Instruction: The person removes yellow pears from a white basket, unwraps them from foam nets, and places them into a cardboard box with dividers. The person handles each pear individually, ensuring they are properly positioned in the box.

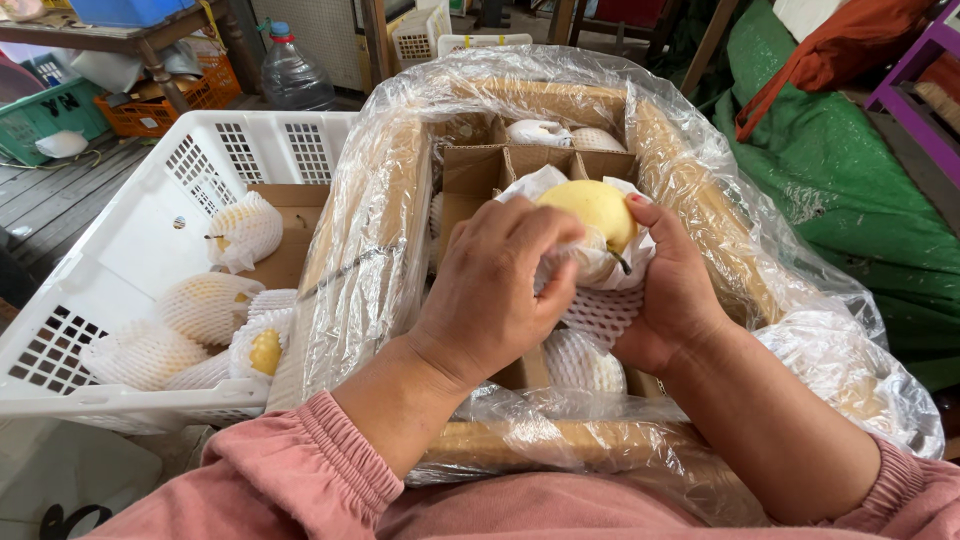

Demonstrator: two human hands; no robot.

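Both hands are closed around one yellow pear (pixel 596 210), held above the divided cardboard box (pixel 470 170) lined with clear plastic: the left hand (pixel 490 290) grips its white foam net sleeve (pixel 600 310) and paper wrap, and the right hand (pixel 675 290) cups the fruit from the other side. To do this well, I judge the left should work the net evenly while the right steadies the pear without squeezing. Its long axis looks tilted, stem end low towards the hands, though part is hidden.

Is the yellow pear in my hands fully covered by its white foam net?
No, partly bare. The yellow pear shows its top above the white foam net, gripped by left hand and right hand.
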